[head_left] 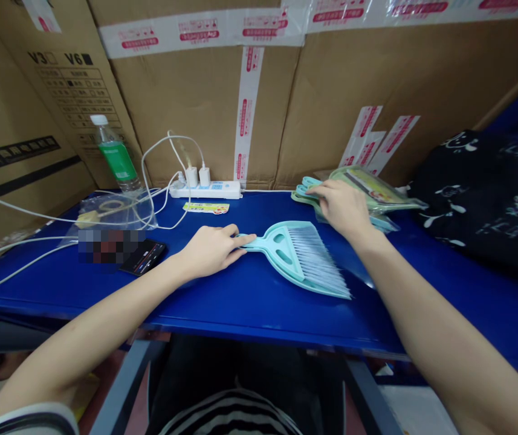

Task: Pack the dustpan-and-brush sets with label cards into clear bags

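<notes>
A light blue brush and dustpan set point(288, 254) lies flat on the blue table point(240, 302), its bristles pointing right. My left hand point(213, 249) is closed round the end of its handle. Farther back on the right, my right hand point(341, 205) reaches over a pile of green and light blue pieces in clear plastic point(376, 187). Its fingers are bent onto the light blue looped handle point(306, 185) at the pile's left end. The fingertips there are partly hidden.
A white power strip point(213, 190) with chargers and cables stands by the cardboard wall. At left are a bottle point(118, 158), a plastic bag point(109, 211) and a phone point(144, 257). A black patterned cloth item point(485, 199) is at right.
</notes>
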Motion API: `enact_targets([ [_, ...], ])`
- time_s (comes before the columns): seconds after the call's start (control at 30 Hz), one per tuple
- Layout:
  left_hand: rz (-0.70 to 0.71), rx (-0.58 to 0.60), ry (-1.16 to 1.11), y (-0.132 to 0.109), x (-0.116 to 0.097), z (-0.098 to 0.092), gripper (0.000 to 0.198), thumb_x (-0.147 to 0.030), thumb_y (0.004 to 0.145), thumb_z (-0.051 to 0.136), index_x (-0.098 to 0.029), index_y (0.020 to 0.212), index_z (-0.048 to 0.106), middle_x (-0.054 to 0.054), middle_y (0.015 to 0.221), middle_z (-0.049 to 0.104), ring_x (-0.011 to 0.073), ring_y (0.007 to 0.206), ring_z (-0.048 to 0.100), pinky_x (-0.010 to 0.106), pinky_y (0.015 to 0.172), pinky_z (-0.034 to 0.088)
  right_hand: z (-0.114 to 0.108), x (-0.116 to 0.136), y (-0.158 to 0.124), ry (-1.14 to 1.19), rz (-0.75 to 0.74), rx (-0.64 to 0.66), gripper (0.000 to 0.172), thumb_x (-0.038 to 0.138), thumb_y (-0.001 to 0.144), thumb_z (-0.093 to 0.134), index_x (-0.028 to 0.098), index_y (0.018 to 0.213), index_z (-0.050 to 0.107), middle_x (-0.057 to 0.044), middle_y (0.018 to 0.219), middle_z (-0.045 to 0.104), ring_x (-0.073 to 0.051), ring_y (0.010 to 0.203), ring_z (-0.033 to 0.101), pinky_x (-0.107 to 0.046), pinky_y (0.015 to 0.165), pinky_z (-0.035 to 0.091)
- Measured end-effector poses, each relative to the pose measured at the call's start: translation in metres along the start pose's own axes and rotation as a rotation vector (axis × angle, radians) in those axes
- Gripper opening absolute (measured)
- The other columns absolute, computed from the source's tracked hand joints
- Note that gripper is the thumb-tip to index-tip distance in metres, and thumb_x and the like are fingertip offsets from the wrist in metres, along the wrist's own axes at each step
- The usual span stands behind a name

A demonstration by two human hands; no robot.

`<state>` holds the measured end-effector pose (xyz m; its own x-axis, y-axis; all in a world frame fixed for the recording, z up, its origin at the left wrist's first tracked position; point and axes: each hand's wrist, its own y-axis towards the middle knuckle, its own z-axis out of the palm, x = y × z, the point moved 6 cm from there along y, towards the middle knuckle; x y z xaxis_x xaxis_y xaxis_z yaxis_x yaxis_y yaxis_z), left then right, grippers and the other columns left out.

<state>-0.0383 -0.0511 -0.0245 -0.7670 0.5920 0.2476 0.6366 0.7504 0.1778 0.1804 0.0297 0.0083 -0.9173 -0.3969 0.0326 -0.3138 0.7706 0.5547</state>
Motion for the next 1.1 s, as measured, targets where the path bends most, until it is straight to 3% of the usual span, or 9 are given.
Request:
enact_targets([
  [0.2,0.004,0.005,0.002,-0.001,0.0,0.0,0.038,-0.036,0.096,0.04,-0.03,0.131,0.054,0.003,0.104,0.065,0.0144,0.073,0.064,0.025,0.057,0.043,-0.004,-0.002,0.001,-0.006,-0.066,-0.157,0.032,0.017,0.085,0.041,0.023,0.083,0.072,-0.009,0.081,0.071,-0.026,0.082,0.062,-0.033,0.058,0.042],
  [0.47,0.0,0.011,0.011,0.0,-0.001,-0.001,0.038,-0.036,0.096,0.041,-0.03,0.131,0.054,0.003,0.105,0.066,0.0139,0.071,0.064,0.024,0.057,0.043,-0.015,0.007,0.001,0.066,-0.161,-0.295,0.031,0.015,0.086,0.041,0.021,0.075,0.069,-0.009,0.084,0.071,-0.024,0.081,0.064,-0.033,0.063,0.046],
  [0.6,0.002,0.017,0.016,0.0,-0.001,-0.002,0.037,-0.036,0.096,0.042,-0.03,0.131,0.054,0.003,0.104,0.066,0.0143,0.071,0.064,0.025,0.057,0.043,-0.013,0.019,0.001,0.103,-0.213,-0.24,0.03,0.017,0.088,0.041,0.022,0.082,0.07,-0.008,0.089,0.071,-0.024,0.086,0.064,-0.035,0.069,0.048],
  [0.83,0.005,0.001,0.001,-0.001,-0.001,-0.002,0.038,-0.035,0.096,0.041,-0.03,0.131,0.054,0.004,0.104,0.066,0.0138,0.071,0.064,0.024,0.058,0.043,-0.016,0.021,-0.001,0.075,-0.097,-0.14,0.034,0.024,0.09,0.041,0.025,0.115,0.063,-0.012,0.104,0.066,-0.031,0.1,0.057,-0.045,0.08,0.045],
  [1.1,-0.005,0.013,-0.008,-0.001,-0.001,-0.003,0.038,-0.035,0.096,0.041,-0.03,0.131,0.054,0.004,0.105,0.065,0.0143,0.073,0.064,0.025,0.059,0.044,-0.012,0.017,-0.001,0.043,-0.097,-0.123,0.04,0.022,0.087,0.04,0.023,0.124,0.057,-0.014,0.106,0.062,-0.034,0.101,0.053,-0.048,0.082,0.043],
])
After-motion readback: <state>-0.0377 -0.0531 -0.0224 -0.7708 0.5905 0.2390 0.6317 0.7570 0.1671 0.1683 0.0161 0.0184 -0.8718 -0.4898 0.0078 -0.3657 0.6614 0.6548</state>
